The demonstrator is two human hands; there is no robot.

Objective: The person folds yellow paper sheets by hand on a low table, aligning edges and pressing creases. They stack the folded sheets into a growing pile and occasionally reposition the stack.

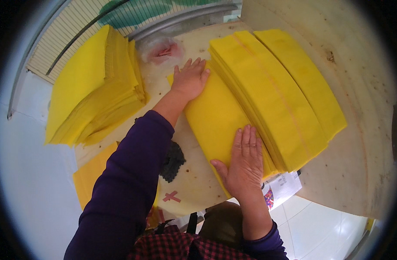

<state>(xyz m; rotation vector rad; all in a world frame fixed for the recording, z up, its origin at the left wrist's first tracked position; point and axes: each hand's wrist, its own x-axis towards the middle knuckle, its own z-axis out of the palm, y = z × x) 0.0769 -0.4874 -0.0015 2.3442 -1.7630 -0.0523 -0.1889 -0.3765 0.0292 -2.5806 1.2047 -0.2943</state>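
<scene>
A flat yellow folded sheet [216, 113], paper or cloth, lies on the wooden table [198, 173] in front of me. My left hand [190, 80] rests flat on its far end, fingers spread. On the near end my right hand [245, 162] lies flat, its thumb apart and its fingertips close to the neighbouring stack. That tall stack of yellow folded sheets [268, 99] stands directly to the right, with a pale reddish line along its top. Neither hand holds anything.
Another thick pile of yellow sheets [83, 91] leans at the far left. A clear plastic bag with red strips [163, 51] lies at the back. Near me are a dark cloth scrap [173, 162] and crossed red strips [171, 197]. A wooden panel [354, 86] rises at right.
</scene>
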